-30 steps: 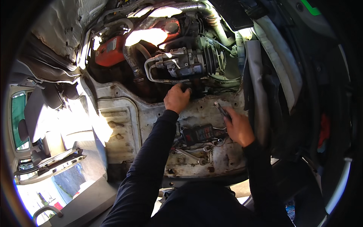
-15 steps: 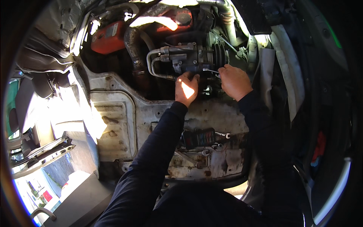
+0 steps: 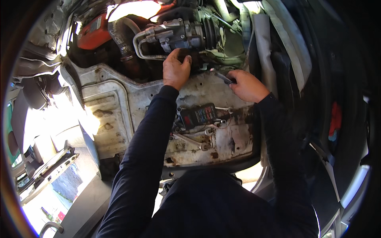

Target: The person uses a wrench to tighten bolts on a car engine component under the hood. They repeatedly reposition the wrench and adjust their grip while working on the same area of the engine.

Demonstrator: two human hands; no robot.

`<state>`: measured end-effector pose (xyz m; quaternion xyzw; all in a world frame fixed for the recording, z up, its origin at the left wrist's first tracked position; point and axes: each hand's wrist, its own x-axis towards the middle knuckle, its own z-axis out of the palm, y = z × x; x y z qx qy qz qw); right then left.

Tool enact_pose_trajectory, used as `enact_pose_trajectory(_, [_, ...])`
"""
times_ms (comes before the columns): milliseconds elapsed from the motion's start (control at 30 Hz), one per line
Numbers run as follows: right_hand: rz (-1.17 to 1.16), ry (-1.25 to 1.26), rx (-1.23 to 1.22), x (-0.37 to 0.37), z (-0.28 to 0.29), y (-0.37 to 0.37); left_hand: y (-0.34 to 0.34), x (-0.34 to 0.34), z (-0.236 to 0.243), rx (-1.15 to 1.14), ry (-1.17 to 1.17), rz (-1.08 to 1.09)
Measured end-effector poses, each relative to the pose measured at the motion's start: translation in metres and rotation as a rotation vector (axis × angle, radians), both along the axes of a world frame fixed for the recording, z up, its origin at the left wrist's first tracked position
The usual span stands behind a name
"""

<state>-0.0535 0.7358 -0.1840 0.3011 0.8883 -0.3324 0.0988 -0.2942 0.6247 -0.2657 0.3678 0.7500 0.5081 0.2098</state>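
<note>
My left hand [image 3: 177, 70] reaches up to the underside of a grey ribbed-pulley compressor [image 3: 183, 35]. Its thumb shows beside the curled fingers, whose tips vanish in shadow below the housing, so what they grip is hidden. To its right, my right hand [image 3: 249, 86] is closed on a slim metal wrench [image 3: 220, 75]. The wrench's bright end points left, toward the left hand, and is apart from the compressor. Two bent metal pipes [image 3: 138, 48] run out of the compressor's left side.
On the worn pale metal panel [image 3: 137, 105] lies a black case [image 3: 199, 115] with several wrenches around it, a longer spanner [image 3: 190, 141] below. A red engine part [image 3: 94, 33] and a rusty pipe [image 3: 120, 39] sit at the far left. A grey upright sleeve [image 3: 262, 51] borders the right.
My right hand has drawn the wrench away from beneath the compressor, down and toward me. My left hand stays at the compressor's underside. The whole view has shifted, scene moving up and left.
</note>
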Motion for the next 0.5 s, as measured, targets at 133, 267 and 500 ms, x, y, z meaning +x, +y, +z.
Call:
enact_pose_trajectory(133, [0.030,-0.046,-0.018,0.028,-0.011,-0.022,-0.054,0.015,0.041,-0.157,0.264,-0.274])
enact_pose_trajectory(267, [-0.026,-0.042,0.121,0.039,-0.021,-0.046,-0.104,0.036,0.080,-0.421,0.406,-0.481])
enact_pose_trajectory(500, [0.088,0.160,0.350,0.062,-0.032,-0.089,-0.145,0.086,0.086,-0.608,0.616,-0.613])
